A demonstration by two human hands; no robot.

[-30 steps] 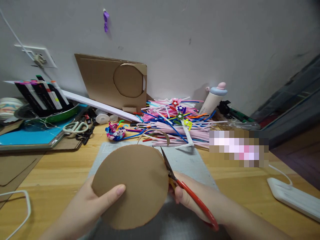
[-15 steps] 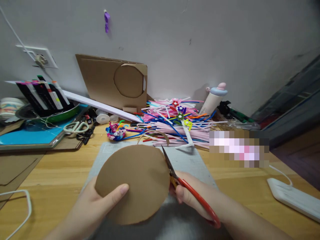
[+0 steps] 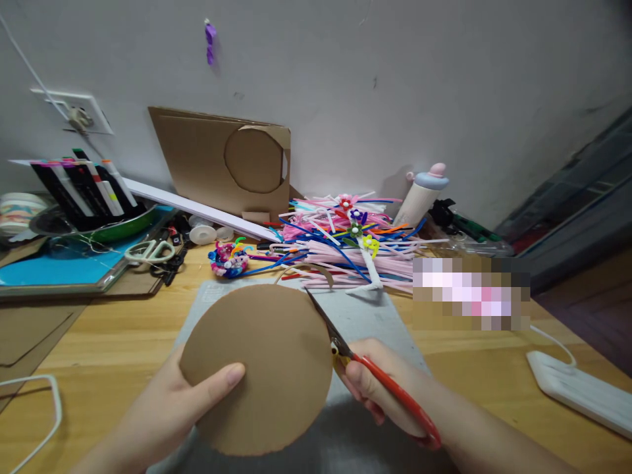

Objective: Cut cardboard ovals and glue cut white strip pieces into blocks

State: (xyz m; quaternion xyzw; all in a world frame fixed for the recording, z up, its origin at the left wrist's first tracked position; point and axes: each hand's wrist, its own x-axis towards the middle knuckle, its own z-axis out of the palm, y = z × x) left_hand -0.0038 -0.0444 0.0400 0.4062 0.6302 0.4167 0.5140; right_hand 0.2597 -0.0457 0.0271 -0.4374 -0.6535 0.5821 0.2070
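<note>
My left hand (image 3: 172, 411) grips a brown cardboard disc (image 3: 266, 355) by its lower left edge, thumb on top. The disc is held over a grey mat (image 3: 365, 316). My right hand (image 3: 375, 388) is closed round red-handled scissors (image 3: 375, 375). Their dark blades lie along the disc's upper right edge, tips pointing up and left. A thin curled cardboard strip (image 3: 309, 268) hangs off the disc's top edge.
A heap of coloured pipe cleaners (image 3: 345, 250) lies behind the mat. Cardboard with a round hole (image 3: 232, 161) leans on the wall. Markers in a green bowl (image 3: 89, 197), white scissors (image 3: 148, 251), a bottle (image 3: 419, 194) and a white power strip (image 3: 577, 388) are around.
The disc turned a little and dropped back toward me. The scissor tips moved left along the disc's upper edge, and my right hand shifted slightly lower.
</note>
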